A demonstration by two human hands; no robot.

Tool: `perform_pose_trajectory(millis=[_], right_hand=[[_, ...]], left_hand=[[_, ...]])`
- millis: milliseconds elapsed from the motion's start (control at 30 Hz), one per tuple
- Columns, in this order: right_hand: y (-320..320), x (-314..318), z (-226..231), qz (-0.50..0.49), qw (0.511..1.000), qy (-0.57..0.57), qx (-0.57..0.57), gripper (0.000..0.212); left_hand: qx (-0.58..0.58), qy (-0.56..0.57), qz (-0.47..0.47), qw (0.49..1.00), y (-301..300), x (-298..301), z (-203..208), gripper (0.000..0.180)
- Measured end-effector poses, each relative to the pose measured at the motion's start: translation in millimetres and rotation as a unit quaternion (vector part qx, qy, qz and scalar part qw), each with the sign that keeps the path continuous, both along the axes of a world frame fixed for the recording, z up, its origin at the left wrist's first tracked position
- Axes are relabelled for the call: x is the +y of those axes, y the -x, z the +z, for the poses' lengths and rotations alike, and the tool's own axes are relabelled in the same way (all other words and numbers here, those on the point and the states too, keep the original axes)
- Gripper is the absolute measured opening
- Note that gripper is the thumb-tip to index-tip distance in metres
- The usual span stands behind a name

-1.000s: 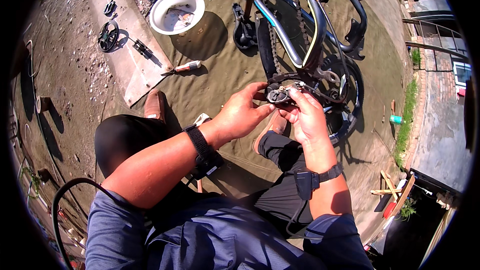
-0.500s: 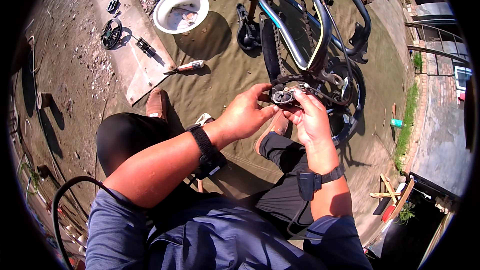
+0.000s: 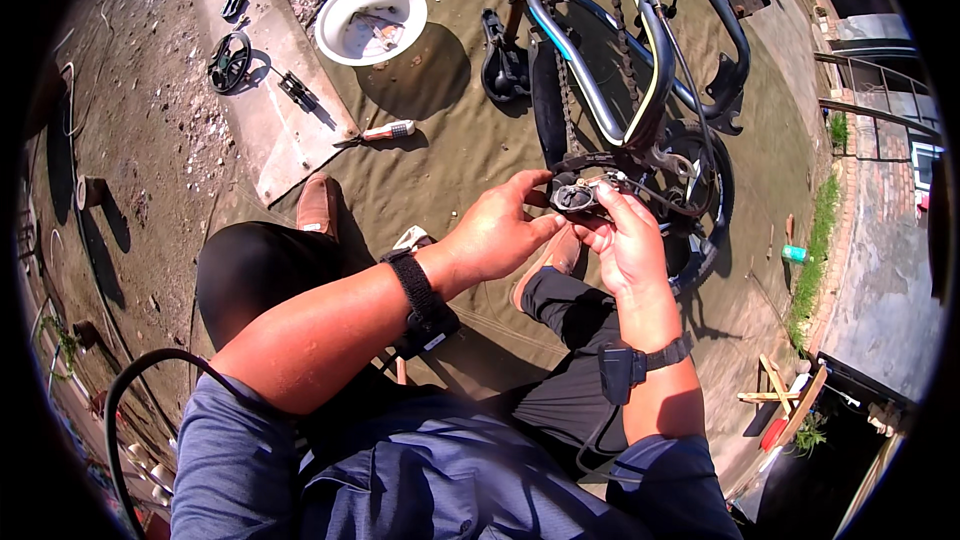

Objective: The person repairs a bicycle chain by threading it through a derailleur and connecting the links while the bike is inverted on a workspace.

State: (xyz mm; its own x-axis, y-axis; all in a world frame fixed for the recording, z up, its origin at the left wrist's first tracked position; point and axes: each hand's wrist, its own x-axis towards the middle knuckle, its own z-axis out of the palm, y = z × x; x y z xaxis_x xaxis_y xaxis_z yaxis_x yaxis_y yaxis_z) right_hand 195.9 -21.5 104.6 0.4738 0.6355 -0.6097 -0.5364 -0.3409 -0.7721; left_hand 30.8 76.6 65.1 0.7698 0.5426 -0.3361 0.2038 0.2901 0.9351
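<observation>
In front of me is a small dark bicycle derailleur with a cable running from it toward the frame. My right hand grips its right side, thumb on top and fingers curled beneath. At its left edge, my left hand has the index finger and thumb bent around it, the other fingers partly hidden. A bicycle frame lies just beyond, and a rusty chain hangs along its tubes. The dark crank and chainring are to the right of my right hand.
A white basin with small parts stands at the far left. An orange-handled tool, a black ring-shaped part and a pedal lie around a pale board. A black saddle rests near the frame.
The whole view has shifted slightly, with the scene moving a little right. My left index finger and thumb appear slightly farther apart at the derailleur; my right hand keeps its grip.
</observation>
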Motion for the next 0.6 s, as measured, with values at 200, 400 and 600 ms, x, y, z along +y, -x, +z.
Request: perform_pose_trajectory(millis=[200, 400, 600], right_hand=[[-1.4, 0.4, -1.2, 0.005, 1.000, 0.003, 0.002, 0.020], [-0.8, -0.3, -0.8, 0.001, 1.000, 0.003, -0.003, 0.021], [-0.7, -0.1, 0.2, 0.002, 1.000, 0.004, -0.005, 0.020]], left_hand=[[-0.001, 0.014, -0.008, 1.000, 0.3, 1.9, 4.6, 0.060], [-0.002, 0.008, -0.009, 1.000, 0.8, 2.1, 6.3, 0.059], [0.004, 0.001, -0.013, 1.000, 0.8, 2.4, 6.1, 0.059]])
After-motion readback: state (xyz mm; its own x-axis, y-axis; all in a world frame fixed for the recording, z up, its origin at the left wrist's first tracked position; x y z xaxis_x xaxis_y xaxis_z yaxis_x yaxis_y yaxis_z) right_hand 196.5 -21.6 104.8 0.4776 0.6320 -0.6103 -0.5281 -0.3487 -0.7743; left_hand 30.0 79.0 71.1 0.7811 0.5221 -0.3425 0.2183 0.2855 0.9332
